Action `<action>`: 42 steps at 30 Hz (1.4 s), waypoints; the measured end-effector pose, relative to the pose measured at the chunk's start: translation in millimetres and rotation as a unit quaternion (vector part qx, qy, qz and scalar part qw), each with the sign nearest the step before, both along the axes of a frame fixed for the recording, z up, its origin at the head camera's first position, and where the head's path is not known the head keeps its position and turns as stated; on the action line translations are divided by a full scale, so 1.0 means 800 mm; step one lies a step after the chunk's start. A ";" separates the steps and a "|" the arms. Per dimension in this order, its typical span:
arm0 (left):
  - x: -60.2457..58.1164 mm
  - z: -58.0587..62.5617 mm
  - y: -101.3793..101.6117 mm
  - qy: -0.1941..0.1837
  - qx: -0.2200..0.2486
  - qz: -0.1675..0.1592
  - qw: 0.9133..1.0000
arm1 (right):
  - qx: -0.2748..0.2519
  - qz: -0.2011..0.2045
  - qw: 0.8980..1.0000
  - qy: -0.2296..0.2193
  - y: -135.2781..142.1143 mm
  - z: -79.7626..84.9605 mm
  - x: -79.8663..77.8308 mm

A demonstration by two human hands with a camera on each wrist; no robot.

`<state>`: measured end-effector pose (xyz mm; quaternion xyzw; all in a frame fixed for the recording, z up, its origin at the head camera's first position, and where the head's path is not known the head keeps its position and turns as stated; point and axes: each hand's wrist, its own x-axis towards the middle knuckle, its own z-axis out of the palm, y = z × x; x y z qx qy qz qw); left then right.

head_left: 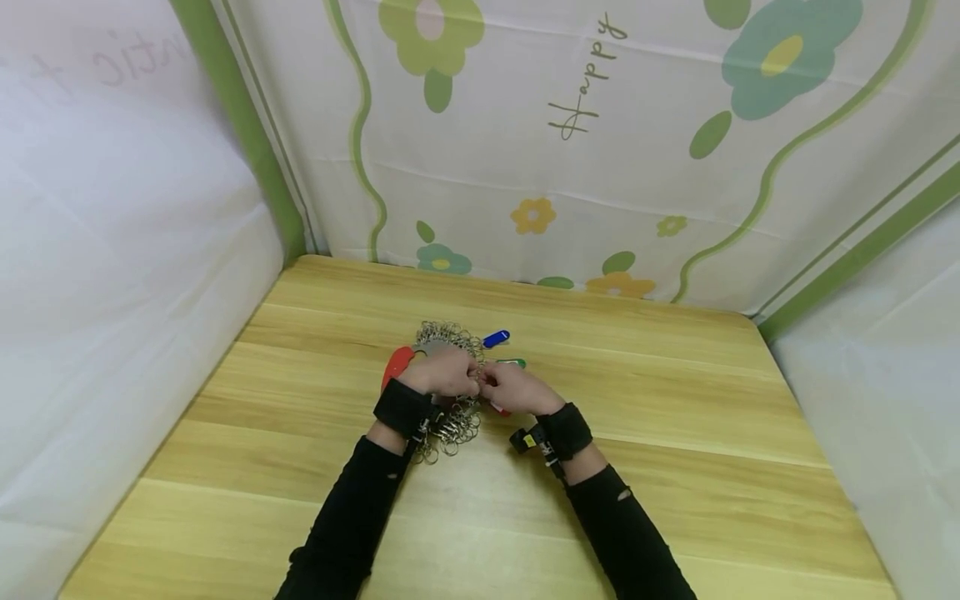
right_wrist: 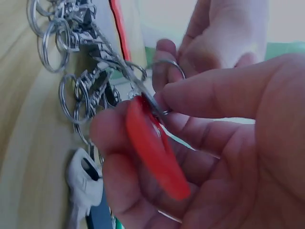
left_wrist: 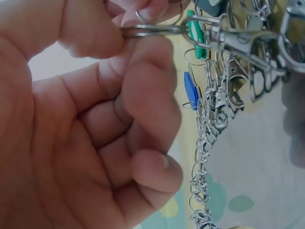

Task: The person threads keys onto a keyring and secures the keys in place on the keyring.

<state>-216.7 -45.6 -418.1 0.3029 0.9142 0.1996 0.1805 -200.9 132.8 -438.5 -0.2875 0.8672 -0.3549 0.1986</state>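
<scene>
My left hand (head_left: 448, 371) pinches a metal split ring (left_wrist: 155, 31) between thumb and forefinger. The ring is joined to a silver swivel clasp (left_wrist: 243, 44). Close against it, my right hand (head_left: 519, 388) holds a red key tag (right_wrist: 155, 148), the thumb pressing near its top by a metal ring (right_wrist: 167, 62). Many more clasps and rings (head_left: 459, 427) hang in a row along a flat grey piece with a red end (head_left: 396, 364), partly hidden under my left hand. A green tag (left_wrist: 196, 36) and a blue tag (left_wrist: 190, 89) are on the row's far side.
The blue tag (head_left: 496, 339) lies on the wooden table (head_left: 675, 433) just beyond the hands. A silver key (right_wrist: 82, 183) shows below the rings in the right wrist view. White flower-printed cloth (head_left: 487, 167) stands at the back and sides.
</scene>
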 end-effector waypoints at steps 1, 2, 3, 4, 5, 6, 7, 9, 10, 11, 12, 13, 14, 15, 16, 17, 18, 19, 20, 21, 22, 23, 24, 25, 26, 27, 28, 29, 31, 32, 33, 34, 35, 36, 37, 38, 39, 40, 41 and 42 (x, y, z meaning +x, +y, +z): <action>0.000 0.001 0.000 0.003 -0.002 0.001 1.000 | -0.001 -0.003 1.000 0.000 -0.001 0.000 0.000; 0.001 0.001 0.000 0.005 -0.003 0.002 1.000 | -0.001 -0.007 1.000 -0.002 -0.001 0.000 0.001; 0.001 0.002 0.001 0.004 -0.003 0.003 1.000 | -0.003 -0.010 1.000 -0.004 -0.002 0.000 0.001; 0.002 0.002 0.001 0.004 -0.004 0.003 1.000 | -0.006 -0.014 1.000 -0.007 -0.002 0.000 0.002; 0.002 0.002 0.001 0.003 -0.005 0.003 1.000 | -0.009 -0.017 1.000 -0.010 -0.002 0.000 0.002; 0.002 0.002 0.001 0.003 -0.006 0.003 1.000 | -0.013 -0.020 1.000 -0.012 -0.002 0.000 0.002; 0.002 0.001 0.001 0.002 -0.006 0.003 1.000 | -0.016 -0.022 1.000 -0.014 -0.002 -0.001 0.002; 0.001 0.000 0.001 0.004 -0.009 0.005 1.000 | -0.023 -0.026 0.999 -0.019 -0.002 0.000 0.002; 0.001 0.000 0.001 0.007 -0.012 0.005 1.000 | -0.026 -0.028 0.999 -0.021 -0.003 0.000 0.002; 0.001 0.000 0.002 0.012 -0.014 0.006 1.000 | -0.028 -0.030 0.999 -0.023 -0.003 0.000 0.002; 0.001 0.000 0.001 0.016 -0.017 0.006 1.000 | -0.030 -0.033 0.999 -0.025 -0.003 0.000 0.003; 0.000 0.000 0.001 0.018 -0.018 0.006 1.000 | -0.032 -0.037 0.998 -0.029 -0.003 0.000 0.003; 0.001 0.000 0.001 0.019 -0.019 0.006 1.000 | -0.036 -0.039 0.998 -0.033 -0.002 0.000 0.003; 0.001 0.000 0.001 0.019 -0.019 0.006 1.000 | -0.039 -0.043 0.998 -0.037 -0.002 -0.001 0.003; 0.001 0.000 0.001 0.019 -0.019 0.007 1.000 | -0.042 -0.048 0.997 -0.041 -0.002 -0.001 0.004; 0.001 0.001 0.000 0.018 -0.018 0.008 1.000 | -0.045 -0.052 0.997 -0.043 -0.002 -0.001 0.004; 0.001 0.001 0.000 0.017 -0.017 0.011 1.000 | -0.048 -0.056 0.996 -0.046 -0.002 -0.001 0.004; 0.001 0.002 -0.001 0.015 -0.015 0.013 1.000 | -0.051 -0.059 0.996 -0.048 -0.002 -0.001 0.004; 0.002 0.003 -0.001 0.014 -0.013 0.015 1.000 | -0.053 -0.063 0.995 -0.048 -0.002 -0.001 0.004; 0.002 0.003 -0.001 0.013 -0.013 0.017 1.000 | -0.053 -0.067 0.995 -0.047 -0.003 -0.001 0.004; 0.002 0.004 -0.002 0.012 -0.011 0.017 1.000 | -0.052 -0.069 0.995 -0.044 -0.003 -0.001 0.004; 0.002 0.004 -0.002 0.013 -0.010 0.017 1.000 | -0.051 -0.072 0.995 -0.041 -0.004 -0.001 0.004; 0.002 0.005 -0.002 0.013 -0.009 0.017 1.000 | -0.048 -0.075 0.995 -0.037 -0.004 -0.001 0.004; 0.002 0.006 -0.002 0.013 -0.007 0.016 1.000 | -0.046 -0.079 0.995 -0.033 -0.004 -0.002 0.004; 0.002 0.006 -0.003 0.015 -0.007 0.016 1.000 | -0.043 -0.082 0.995 -0.029 -0.004 -0.002 0.003; 0.002 0.007 -0.003 0.016 -0.007 0.016 1.000 | -0.040 -0.085 0.995 -0.023 -0.005 -0.002 0.003; 0.002 0.007 -0.003 0.019 -0.006 0.014 1.000 | -0.037 -0.088 0.995 -0.017 -0.005 -0.003 0.003; 0.002 0.007 -0.003 0.023 -0.006 0.014 1.000 | -0.034 -0.093 0.995 -0.015 -0.005 -0.003 0.003; 0.001 0.006 -0.002 0.031 -0.008 0.013 0.999 | -0.030 -0.101 0.994 -0.010 -0.006 -0.003 0.002; 0.001 0.005 -0.002 0.034 -0.009 0.011 0.999 | -0.029 -0.102 0.994 -0.008 -0.006 -0.002 0.002; 0.001 0.004 -0.001 0.037 -0.012 0.010 0.999 | -0.028 -0.104 0.994 -0.007 -0.007 -0.002 0.002; 0.001 0.003 0.000 0.040 -0.013 0.009 0.999 | -0.028 -0.106 0.994 -0.009 -0.007 -0.001 0.003; 0.001 0.002 0.000 0.038 -0.014 0.009 0.999 | -0.030 -0.107 0.994 -0.010 -0.008 0.000 0.003; 0.000 0.002 0.001 0.037 -0.013 0.010 0.999 | -0.030 -0.107 0.994 -0.009 -0.008 0.001 0.004; 0.001 0.001 0.001 0.035 -0.013 0.012 0.999 | -0.033 -0.108 0.994 -0.009 -0.009 0.002 0.004; 0.001 0.000 0.002 0.033 -0.011 0.015 0.999 | -0.034 -0.107 0.994 -0.006 -0.009 0.002 0.004; 0.001 0.000 0.002 0.031 -0.010 0.016 0.999 | -0.034 -0.109 0.993 -0.003 -0.009 0.003 0.005; 0.001 0.000 0.002 0.029 -0.006 0.018 0.999 | -0.033 -0.110 0.993 -0.001 -0.010 0.003 0.005; 0.001 0.000 0.002 0.028 -0.004 0.019 0.999 | -0.033 -0.112 0.993 0.002 -0.010 0.003 0.005; 0.001 0.000 0.003 0.029 -0.004 0.020 0.999 | -0.032 -0.112 0.993 0.005 -0.010 0.002 0.005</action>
